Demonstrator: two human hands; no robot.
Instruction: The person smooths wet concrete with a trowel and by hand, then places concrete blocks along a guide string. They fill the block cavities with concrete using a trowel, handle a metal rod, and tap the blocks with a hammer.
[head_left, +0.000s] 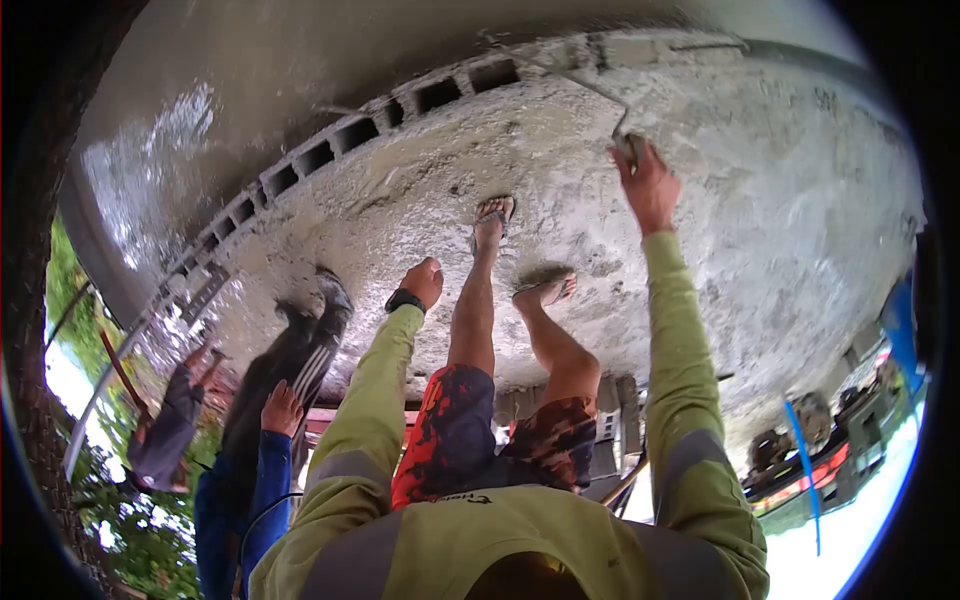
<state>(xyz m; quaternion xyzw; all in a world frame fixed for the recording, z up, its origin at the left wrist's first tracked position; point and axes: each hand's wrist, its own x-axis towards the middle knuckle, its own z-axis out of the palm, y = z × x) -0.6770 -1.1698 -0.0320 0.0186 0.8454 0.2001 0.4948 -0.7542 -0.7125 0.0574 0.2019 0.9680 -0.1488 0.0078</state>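
Trowel-like tool (621, 124) extends forward and leftward from the right hand (652, 192), over the rough concrete (740, 230), its grip pinched between thumb and fingers, while the farther left hand (426, 282) is loosely curled; shirt lettering (466, 498) is only partly legible.

A single head-worn camera looks steeply down and forward from above the wearer's yellow-green shirt (510, 545), which lies very near along the bottom edge, with the sandalled feet (545, 291) farther off near the middle. Its wide, rounded, dark-rimmed view faces the rough concrete surface (760, 200) and takes in the curving row of hollow blocks (325, 142) farther out, toward the top.
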